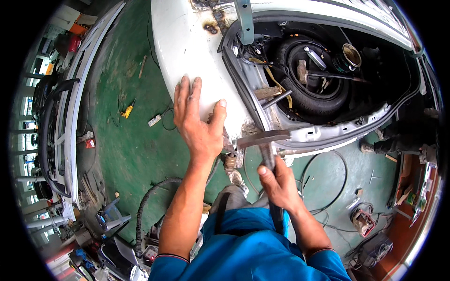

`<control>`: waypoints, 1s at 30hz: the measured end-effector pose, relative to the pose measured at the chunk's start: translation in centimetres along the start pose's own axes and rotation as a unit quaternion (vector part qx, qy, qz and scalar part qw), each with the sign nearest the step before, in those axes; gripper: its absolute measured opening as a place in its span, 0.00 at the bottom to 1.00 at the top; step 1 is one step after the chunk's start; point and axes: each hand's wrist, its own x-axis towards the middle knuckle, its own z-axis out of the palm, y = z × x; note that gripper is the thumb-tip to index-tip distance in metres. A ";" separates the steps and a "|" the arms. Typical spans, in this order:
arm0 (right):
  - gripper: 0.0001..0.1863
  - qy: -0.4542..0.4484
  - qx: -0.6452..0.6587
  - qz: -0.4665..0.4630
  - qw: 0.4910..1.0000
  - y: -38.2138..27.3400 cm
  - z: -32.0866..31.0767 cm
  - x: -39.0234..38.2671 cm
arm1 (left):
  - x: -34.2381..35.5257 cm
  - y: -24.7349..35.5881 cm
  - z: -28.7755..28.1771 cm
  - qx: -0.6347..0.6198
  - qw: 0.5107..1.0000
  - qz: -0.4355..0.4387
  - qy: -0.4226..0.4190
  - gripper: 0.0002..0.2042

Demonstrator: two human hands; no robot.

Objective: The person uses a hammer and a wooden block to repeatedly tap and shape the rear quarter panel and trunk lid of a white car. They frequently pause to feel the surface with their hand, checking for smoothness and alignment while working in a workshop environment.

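Note:
My left hand (197, 124) lies with fingers spread on the white rear side panel (176, 44) of a car body. In my right hand (281, 185) is a hammer (263, 139) with a long, slightly curved metal head; my fingers wrap round its handle. The hammer head hangs over the corner of the open boot, where the panel edge is bare and rough. Inside the boot lies a spare wheel (323, 105). Another hammer (303, 70) rests across it, beside a round open tin (351, 55). A wooden block (268, 92) sits near the boot's left edge.
A thick black hose (144, 201) curves over the green floor (124, 154) at lower left. A yellow tool (127, 111) and a white power strip (154, 120) lie left of the car. Another person's leg (396, 144) shows at right, near a red cabinet (402, 229).

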 end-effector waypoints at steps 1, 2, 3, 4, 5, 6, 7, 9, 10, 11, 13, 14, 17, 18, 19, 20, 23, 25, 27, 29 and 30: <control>0.20 0.012 0.014 0.011 1.000 0.2 -0.5 -0.1 | 0.0 0.0 -0.1 -0.004 1.000 0.000 0.000 0.29; 0.19 0.031 0.073 -0.001 0.997 0.5 -0.5 -0.2 | 0.0 0.0 -0.1 -0.008 1.000 0.000 0.001 0.29; 0.19 0.032 0.069 -0.003 0.997 0.3 -0.8 -0.1 | 0.0 -0.1 -0.1 -0.013 1.000 0.000 0.001 0.29; 0.19 0.033 0.066 -0.006 0.997 0.2 -1.1 -0.1 | -0.1 -0.1 -0.1 -0.012 1.000 0.000 -0.001 0.30; 0.19 0.024 0.046 -0.007 0.999 0.3 -1.2 -0.2 | -0.1 -0.2 -0.1 -0.011 1.000 -0.001 -0.002 0.30; 0.19 0.013 0.026 -0.009 1.000 0.4 -1.2 -0.3 | -0.1 -0.2 -0.1 -0.009 1.000 -0.001 -0.003 0.30; 0.20 0.002 0.006 -0.011 1.000 0.5 -1.2 -0.4 | -0.1 -0.1 -0.1 -0.008 1.000 -0.001 -0.004 0.30; 0.22 -0.026 -0.031 -0.010 0.999 0.8 -0.9 -0.5 | 0.1 0.0 0.0 -0.006 1.000 0.001 -0.008 0.30; 0.24 -0.040 -0.049 -0.009 0.998 0.9 -0.8 -0.5 | 0.1 0.1 0.0 -0.006 1.000 -0.001 -0.008 0.30; 0.24 -0.043 -0.044 0.010 0.998 0.9 -0.8 -0.5 | 0.0 0.1 0.0 -0.006 1.000 -0.002 -0.009 0.30; 0.24 -0.014 -0.042 -0.017 0.999 0.6 -1.1 -0.5 | -0.1 0.0 -0.1 -0.007 1.000 -0.004 -0.007 0.30; 0.24 0.001 -0.041 -0.031 0.999 0.5 -1.3 -0.4 | -0.1 -0.2 -0.2 -0.007 1.000 -0.003 -0.007 0.30; 0.17 0.060 0.141 0.021 0.988 0.3 -2.0 -0.3 | -0.2 -0.1 -0.2 -0.007 1.000 -0.004 -0.008 0.30; 0.16 0.073 0.186 0.006 0.980 -0.1 -2.1 -0.2 | 0.0 0.0 -0.1 -0.007 1.000 -0.002 -0.008 0.30; 0.18 0.067 0.167 0.036 0.983 0.6 -1.7 -0.2 | 0.1 0.0 0.0 -0.007 1.000 -0.001 -0.004 0.30; 0.20 0.031 0.040 -0.015 0.999 2.0 -1.3 -0.2 | 0.1 -0.1 0.1 -0.008 1.000 0.000 0.000 0.30; 0.20 -0.074 -0.039 -0.012 0.996 1.0 -1.7 0.0 | 0.0 -0.3 0.2 -0.010 1.000 0.003 0.005 0.31; 0.20 -0.038 0.023 0.003 0.999 1.1 -2.4 0.1 | -0.1 -0.4 0.2 -0.012 1.000 0.003 0.006 0.31; 0.18 0.014 0.136 0.044 0.990 0.1 -2.7 0.2 | -0.2 -0.4 0.1 -0.017 1.000 0.000 0.007 0.31; 0.17 0.022 0.177 0.035 0.983 0.0 -2.9 0.5 | -0.3 -0.3 0.1 -0.017 1.000 -0.004 0.005 0.30; 0.18 0.023 0.166 0.046 0.985 0.4 -2.8 0.5 | -0.1 -0.2 0.1 -0.018 1.000 -0.005 0.004 0.30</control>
